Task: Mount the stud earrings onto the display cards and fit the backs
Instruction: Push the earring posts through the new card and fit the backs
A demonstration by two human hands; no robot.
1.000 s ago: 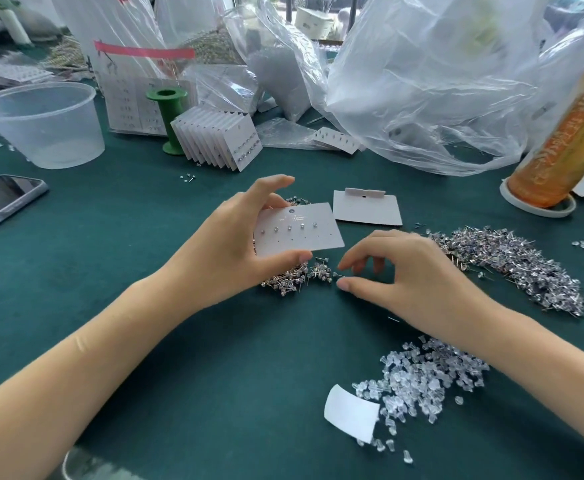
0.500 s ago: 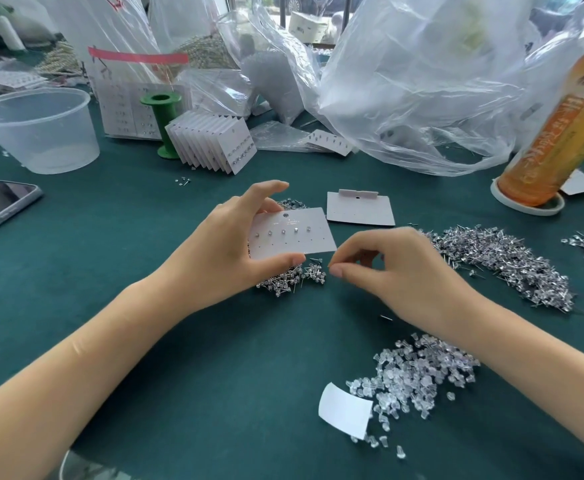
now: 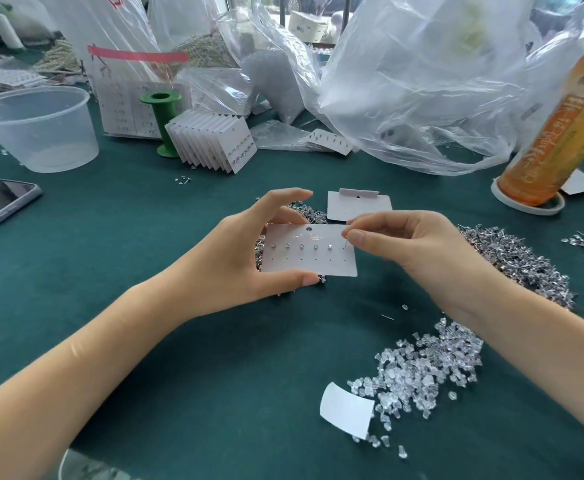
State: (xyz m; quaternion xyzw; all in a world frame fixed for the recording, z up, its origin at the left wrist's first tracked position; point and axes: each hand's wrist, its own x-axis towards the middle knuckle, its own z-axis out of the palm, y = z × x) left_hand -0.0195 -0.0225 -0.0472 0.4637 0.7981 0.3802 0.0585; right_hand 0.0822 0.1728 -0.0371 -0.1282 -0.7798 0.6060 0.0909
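Five studs (image 3: 301, 246) are already seated in the top row of the display card (image 3: 309, 251), which is gripped by the left hand (image 3: 249, 258) above the table; a sixth stud earring (image 3: 346, 242), apparently, is pinched by the right hand (image 3: 405, 244) at the last hole; if the post is tilted, the card could be bent or the stud dropped.

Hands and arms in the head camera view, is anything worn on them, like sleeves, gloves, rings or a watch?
Nothing is worn. The left hand and right hand are bare, with no gloves, rings or watch in view. Both forearms are uncovered to the frame edge, with no sleeves showing. Fingernails look short and unpainted.
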